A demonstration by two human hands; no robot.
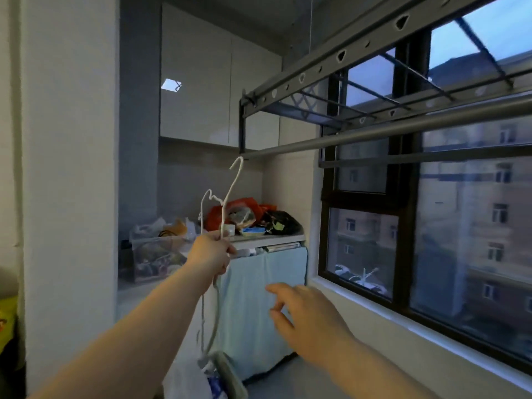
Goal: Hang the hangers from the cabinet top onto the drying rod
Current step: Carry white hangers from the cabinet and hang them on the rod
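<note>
- Hangers (222, 208): thin white wire, looks like two bunched tog.; prob. very light and a bit springy, w/ a smooth coating that could slip or twist in a grip; hooks likely to snag each other
- Where: held up in the air in front of the cluttered counter (276, 237); taller hook sits just below the near end of the drying rod (374, 133), not over it yet; lower loops dangle past the wrist
- Best hold, I'd judge: the neck just under the hook, one hanger at a time
- Left hand (211, 251): arm stretched fwd & up, fingers curled round the wire shanks approx. mid-length
- Right hand (305, 315): lower, reaching fwd twd the blue cloth (259, 298), fingers spread & loose, holding nothing
</note>
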